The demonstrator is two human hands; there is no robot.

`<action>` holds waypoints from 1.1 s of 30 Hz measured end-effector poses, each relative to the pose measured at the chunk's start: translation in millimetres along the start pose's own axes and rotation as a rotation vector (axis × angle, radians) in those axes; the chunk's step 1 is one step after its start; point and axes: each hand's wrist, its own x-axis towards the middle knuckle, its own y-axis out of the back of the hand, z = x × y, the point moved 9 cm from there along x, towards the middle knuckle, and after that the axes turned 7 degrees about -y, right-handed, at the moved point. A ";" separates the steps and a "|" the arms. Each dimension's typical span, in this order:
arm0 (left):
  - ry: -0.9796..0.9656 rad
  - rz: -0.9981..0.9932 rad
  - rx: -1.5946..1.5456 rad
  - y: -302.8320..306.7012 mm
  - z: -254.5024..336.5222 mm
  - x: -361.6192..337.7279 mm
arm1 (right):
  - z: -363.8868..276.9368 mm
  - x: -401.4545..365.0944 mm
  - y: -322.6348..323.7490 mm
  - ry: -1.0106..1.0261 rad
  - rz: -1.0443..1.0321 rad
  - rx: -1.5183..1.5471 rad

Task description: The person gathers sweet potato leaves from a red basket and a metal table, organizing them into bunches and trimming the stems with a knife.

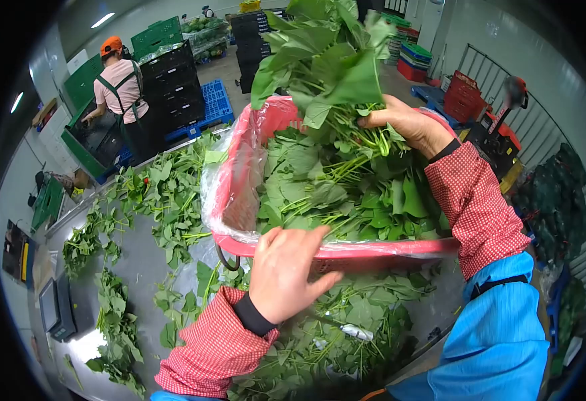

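Observation:
My right hand [410,125] is closed around the stems of a bunch of leafy greens [326,73], raised over a red plastic crate [333,251]. Its broad leaves point up and away from me. More cut leafy greens [326,190] with pale green stems fill the crate, which has a clear plastic liner [243,180] folded over its rim. My left hand [291,273] is at the crate's near rim, palm down, thumb and fingers apart, with nothing in it. Below it lies a heap of loose greens [366,317] with a small white object [357,332] on top.
Small piles of greens [115,321] lie across the metal table [149,267]. A scale-like device [57,307] stands at its left edge. Behind, a person [120,93] in an orange cap works beside stacked black crates [172,90]. Red crates [463,97] and a pallet jack [507,120] stand at right.

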 end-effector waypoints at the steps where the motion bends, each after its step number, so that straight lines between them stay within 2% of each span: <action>1: 0.030 0.027 -0.084 2.9 -4.6 1.2 | -6.3 0.4 -5.8 0.038 -0.027 -0.016; 2: 0.021 0.180 -0.090 12.7 -9.1 3.1 | -11.4 -2.4 -11.9 0.007 0.013 -0.085; 3: -0.054 0.334 -0.031 26.4 -4.6 7.8 | -18.2 -7.6 -27.1 -0.021 -0.034 -0.097; 5: -0.174 0.300 0.354 34.7 24.8 19.7 | -33.8 -17.2 -58.3 0.001 -0.108 -0.134; 7: -0.284 0.279 0.512 20.1 29.6 34.1 | -26.6 -22.8 -86.0 -0.095 -0.220 -0.201; 9: -0.240 0.390 0.629 17.9 14.8 49.6 | -29.5 -36.7 -110.6 -0.109 -0.354 -0.279; 10: -0.294 0.440 0.631 22.1 16.4 51.5 | -37.0 -44.2 -111.4 -0.066 -0.325 -0.394; 13: -0.400 0.567 0.607 34.0 18.9 50.1 | -33.9 -42.9 -116.3 -0.028 -0.419 -0.474; 14: -0.392 0.548 0.559 36.2 14.9 51.9 | -33.7 -42.8 -123.8 -0.039 -0.538 -0.454; 15: -0.384 0.529 0.513 39.9 10.8 54.0 | -33.9 -34.9 -120.6 0.077 -0.541 -0.525; 16: -0.323 0.506 0.484 46.5 4.6 59.1 | -41.6 -34.6 -106.9 -0.025 -0.423 -0.475; 17: -0.300 0.524 0.399 58.7 4.2 58.5 | -51.6 -39.4 -91.6 -0.127 -0.308 -0.425; 18: -0.215 0.634 -0.058 78.1 -14.0 55.1 | -60.5 -41.9 -72.3 -0.224 -0.120 -0.234; 19: -0.121 0.724 -0.519 88.7 -37.6 53.2 | -53.8 -32.4 -41.9 -0.191 0.007 -0.171; 21: 0.101 0.824 -1.450 79.8 -84.7 52.9 | -15.5 -5.6 1.4 -0.178 0.161 -0.277; 22: 0.080 0.845 -1.205 89.6 -110.0 45.6 | 5.6 2.2 -2.2 -0.175 0.112 -0.416; 23: 0.020 0.827 -0.907 102.2 -108.9 41.1 | 23.7 7.4 -10.2 -0.170 0.060 -0.555; 25: -0.042 0.863 -0.273 124.1 -104.0 27.4 | 32.5 13.5 -31.6 -0.034 0.102 -0.965; 27: -0.025 0.902 -0.328 131.7 -119.3 13.6 | 60.6 31.7 -34.2 -0.044 0.148 -1.176; 29: 0.002 0.979 -0.446 149.8 -108.7 -1.0 | 96.7 54.9 -30.7 -0.127 0.134 -1.389; 31: 0.052 1.040 -0.363 173.6 -106.4 -23.5 | 140.2 68.1 -24.2 -0.208 0.114 -1.542; 33: 0.054 0.911 -0.065 201.7 -107.6 -54.7 | 160.8 68.3 -23.5 -0.196 0.135 -1.513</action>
